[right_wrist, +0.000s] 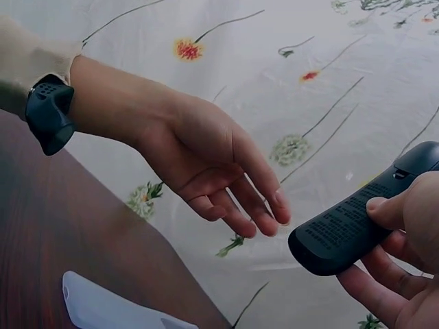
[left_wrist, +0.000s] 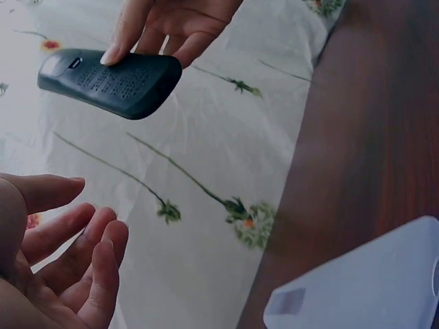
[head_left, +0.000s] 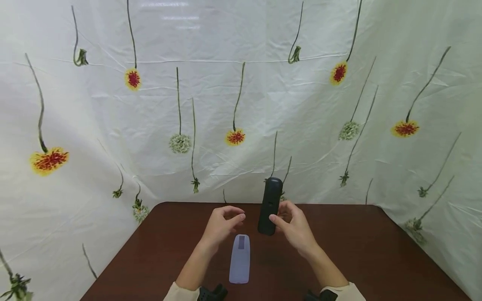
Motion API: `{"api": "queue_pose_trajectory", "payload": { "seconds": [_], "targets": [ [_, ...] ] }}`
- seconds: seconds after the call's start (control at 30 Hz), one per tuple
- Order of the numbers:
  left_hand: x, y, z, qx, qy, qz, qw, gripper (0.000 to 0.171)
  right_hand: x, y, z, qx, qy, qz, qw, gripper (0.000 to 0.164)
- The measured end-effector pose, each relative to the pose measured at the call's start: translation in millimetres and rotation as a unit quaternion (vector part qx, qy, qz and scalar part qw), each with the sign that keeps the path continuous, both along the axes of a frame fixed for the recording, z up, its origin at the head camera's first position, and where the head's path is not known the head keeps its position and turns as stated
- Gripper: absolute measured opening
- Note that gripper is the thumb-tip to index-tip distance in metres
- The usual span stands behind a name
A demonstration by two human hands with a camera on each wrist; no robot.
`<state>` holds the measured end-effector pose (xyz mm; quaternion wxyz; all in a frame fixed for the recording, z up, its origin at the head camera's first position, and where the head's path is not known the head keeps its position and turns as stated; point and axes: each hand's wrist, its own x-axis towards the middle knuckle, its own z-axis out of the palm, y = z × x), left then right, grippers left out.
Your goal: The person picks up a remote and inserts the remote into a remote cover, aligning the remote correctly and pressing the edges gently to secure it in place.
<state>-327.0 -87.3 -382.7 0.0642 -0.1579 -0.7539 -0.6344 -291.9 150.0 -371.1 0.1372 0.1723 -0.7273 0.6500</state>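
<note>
In the head view my right hand (head_left: 296, 229) holds a black remote control (head_left: 270, 200) upright above the table, thumb on one face and fingers behind it. Small printed text covers the remote's back (left_wrist: 113, 82) in the left wrist view. My left hand (head_left: 221, 225) hovers to the left of the remote, fingers loosely bent with nothing between them. Below and between the hands, a pale translucent remote cover (head_left: 239, 261) lies on the table, with a darker rectangular patch near its far end. Part of this cover (right_wrist: 116, 308) also shows at the bottom of the right wrist view.
The dark reddish-brown table (head_left: 339, 251) has rounded far corners. Behind it hangs a white cloth (head_left: 226, 104) printed with flowers. Dark wrist straps (head_left: 212, 293) sit at both cuffs, close to the front of the head view.
</note>
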Motion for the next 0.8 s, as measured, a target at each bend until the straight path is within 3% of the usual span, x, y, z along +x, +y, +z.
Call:
{"api": "queue_pose_trajectory", "payload": {
  "seconds": [0.17, 0.27, 0.43, 0.53, 0.8],
  "targets": [
    [-10.9, -3.7, -13.1, -0.012, -0.014, 0.014, 0.9997, 0.017, -9.6, -1.0, -4.6, 0.010, 0.003, -0.005, 1.000, 0.021],
    [-15.8, -8.4, -21.6, -0.058, -0.015, 0.035, 0.9976, 0.019, -15.6, -4.8, -8.3, 0.016, 0.003, 0.003, 1.000, 0.021],
    [-23.7, -16.5, -35.7, -0.165, -0.013, 0.084, 0.9826, 0.020, -21.6, -12.8, -18.5, 0.054, 0.014, 0.003, 0.998, 0.021],
    [-27.9, -17.6, -43.2, -0.204, -0.013, 0.098, 0.9739, 0.019, -24.7, -16.7, -24.9, 0.085, 0.024, -0.016, 0.996, 0.020],
    [-33.8, -14.0, -59.9, -0.205, -0.029, 0.092, 0.9740, 0.020, -34.1, -26.0, -40.0, 0.121, 0.034, -0.026, 0.992, 0.019]
  ]
}}
